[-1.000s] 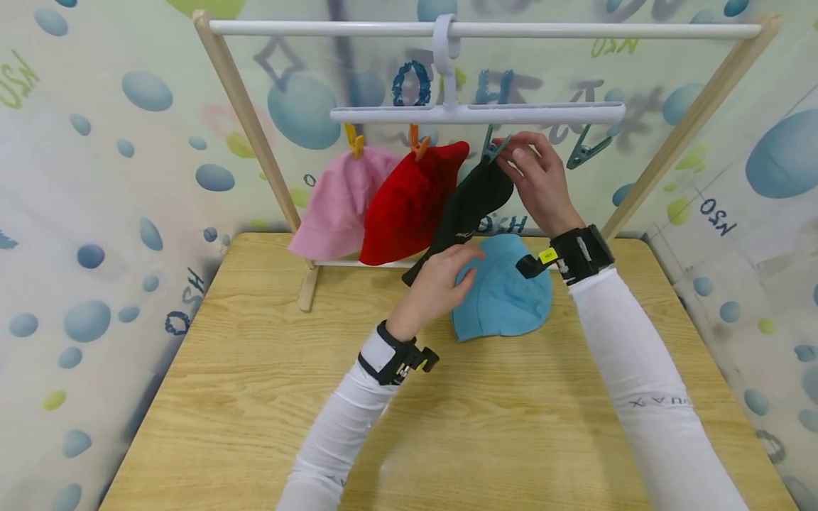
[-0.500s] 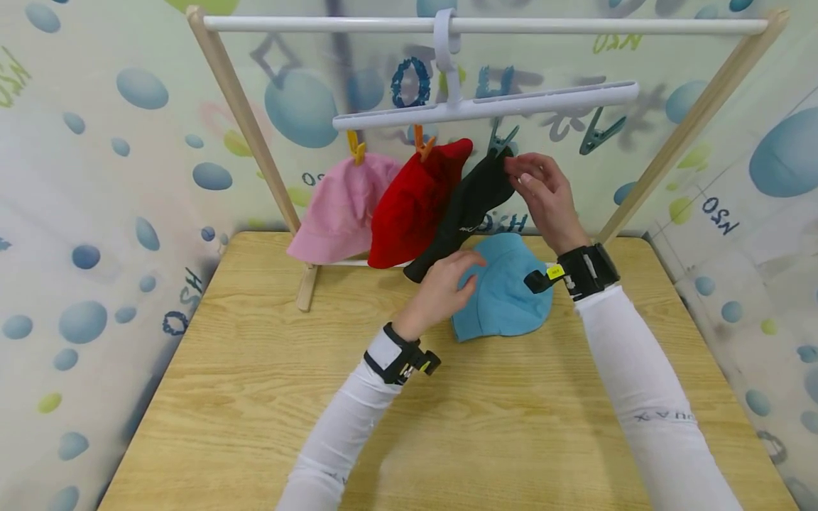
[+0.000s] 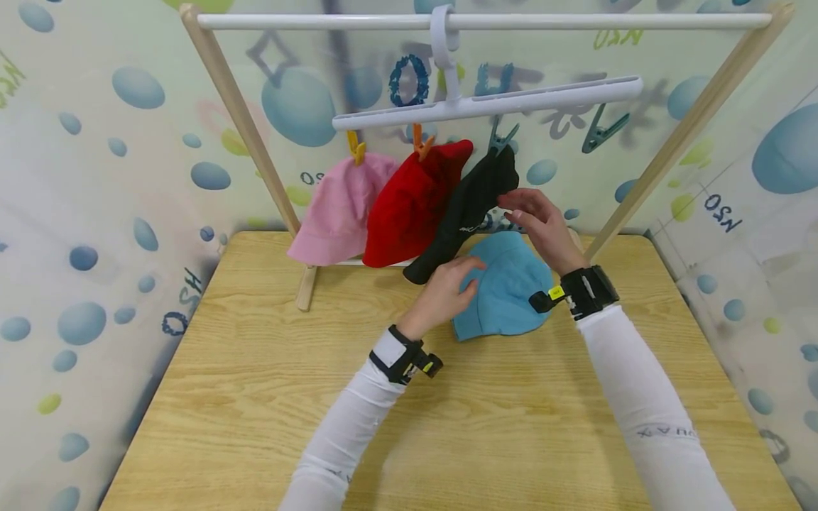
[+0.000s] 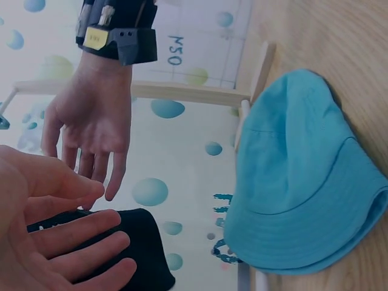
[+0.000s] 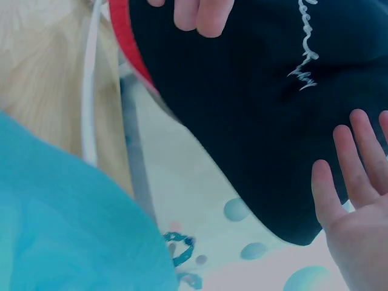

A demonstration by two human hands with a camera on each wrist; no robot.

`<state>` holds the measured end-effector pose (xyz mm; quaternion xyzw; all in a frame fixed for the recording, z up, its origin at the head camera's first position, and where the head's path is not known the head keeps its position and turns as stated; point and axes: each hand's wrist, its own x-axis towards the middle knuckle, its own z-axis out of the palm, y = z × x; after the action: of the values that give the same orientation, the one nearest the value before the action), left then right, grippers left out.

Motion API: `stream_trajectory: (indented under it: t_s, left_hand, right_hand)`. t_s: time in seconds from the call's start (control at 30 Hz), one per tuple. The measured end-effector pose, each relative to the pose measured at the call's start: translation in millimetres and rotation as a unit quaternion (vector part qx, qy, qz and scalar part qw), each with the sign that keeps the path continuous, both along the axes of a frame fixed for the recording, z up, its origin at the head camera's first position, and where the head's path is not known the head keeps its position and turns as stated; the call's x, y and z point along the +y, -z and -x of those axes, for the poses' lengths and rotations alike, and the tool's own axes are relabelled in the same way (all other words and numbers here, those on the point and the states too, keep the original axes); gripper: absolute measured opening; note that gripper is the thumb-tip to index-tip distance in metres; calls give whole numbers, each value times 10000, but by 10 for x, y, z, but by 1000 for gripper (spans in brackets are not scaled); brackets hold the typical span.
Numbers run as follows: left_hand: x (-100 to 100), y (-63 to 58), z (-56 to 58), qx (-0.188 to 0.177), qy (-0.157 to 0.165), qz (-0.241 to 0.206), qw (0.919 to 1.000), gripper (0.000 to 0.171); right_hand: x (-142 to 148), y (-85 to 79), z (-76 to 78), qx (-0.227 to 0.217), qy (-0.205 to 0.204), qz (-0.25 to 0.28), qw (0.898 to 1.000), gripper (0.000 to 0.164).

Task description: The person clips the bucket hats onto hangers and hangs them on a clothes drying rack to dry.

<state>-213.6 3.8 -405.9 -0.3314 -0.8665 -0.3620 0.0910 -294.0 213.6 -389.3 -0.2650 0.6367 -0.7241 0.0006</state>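
A black bucket hat with white lettering hangs tilted from a teal clothespin. My right hand is beside the hat's right side, fingers loosely extended and holding nothing. Below the brim is my left hand, its fingers relaxed and nothing gripped; whether it touches the cloth I cannot tell. In the left wrist view, both hands are near the black hat. A light blue bucket hat lies on the table, partly behind my left hand. White script shows on the black hat in the right wrist view.
The lilac hanger hangs from a white rod on a wooden frame. Left of the black hat hang a red hat and a pink hat. At the right end hangs a teal clothespin without a hat.
My right hand has left the clothespin on the black hat and moved down. The hanger has tilted, its right end rising. My left hand has barely shifted.
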Motion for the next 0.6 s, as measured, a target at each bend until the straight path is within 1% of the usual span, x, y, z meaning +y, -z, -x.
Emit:
stream_trajectory:
  t_s: [0.2, 0.33, 0.47, 0.6]
  left_hand:
    - [15, 77, 24, -298, 19, 68, 9995, 26]
    - [58, 161, 56, -498, 53, 128, 9987, 28]
    - [126, 243, 70, -833, 150, 198, 9962, 31]
    - [201, 339, 81, -1106, 222, 287, 9932, 33]
  right_hand:
    - [89, 139, -51, -71, -114, -18, 9999, 35]
    - [135, 225, -87, -295, -94, 69, 9995, 35]
    - [169, 310, -132, -509, -94, 165, 9985, 35]
    - [204, 369, -175, -598, -21, 144, 9981, 36]
